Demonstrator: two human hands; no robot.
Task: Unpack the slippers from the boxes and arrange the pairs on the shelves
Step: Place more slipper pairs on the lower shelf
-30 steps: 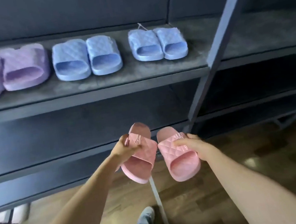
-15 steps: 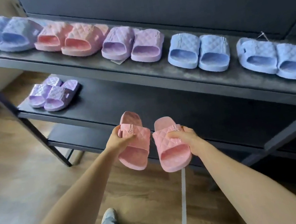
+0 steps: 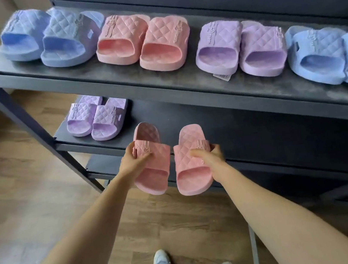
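Observation:
My left hand (image 3: 133,162) grips one pink quilted slipper (image 3: 154,171) by its strap. My right hand (image 3: 208,154) grips the matching pink slipper (image 3: 191,172) the same way. Both slippers hang side by side in the air, just in front of the second shelf (image 3: 246,125) of the dark rack. A purple pair (image 3: 96,118) sits at the left end of that second shelf. On the top shelf (image 3: 161,81) stand a blue pair (image 3: 51,39), a pink pair (image 3: 143,41), a purple pair (image 3: 241,47) and another blue pair (image 3: 333,56).
A slanted dark rack post (image 3: 19,114) runs down the left side. A lower shelf (image 3: 103,162) shows beneath my hands. Wooden floor (image 3: 20,200) lies below, with my shoe (image 3: 161,260) and light trousers at the bottom edge.
My view has swung left and closer to the rack, bringing its left end and the purple pair below into sight. Both hands have carried the pink slippers nearer the second shelf.

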